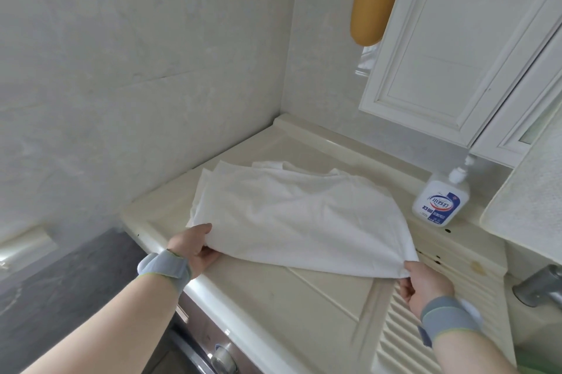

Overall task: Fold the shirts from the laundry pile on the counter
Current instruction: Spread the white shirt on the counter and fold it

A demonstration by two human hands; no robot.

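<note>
Head view: a white shirt point(292, 215) lies spread on the cream bench point(319, 291), apparently early in folding. The left hand point(194, 247) and right hand point(422, 285) each pinch a near hem corner with their fingers. No pile visible. A soap bottle point(441, 198) stands beside it, contents unseen.

Bottle: a white plastic pump bottle point(439, 198) with a white pump head stands on the cream counter point(304, 288) near the back wall.
Label on bottle: a white and dark blue front label point(438, 206) bears blue Chinese characters in a round emblem; they look like "小苏打", though the reading is not sure.
Lower label: white characters sit on the dark blue band, too blurred to read.
Fine print: small lines at the label's foot, illegible.
</note>
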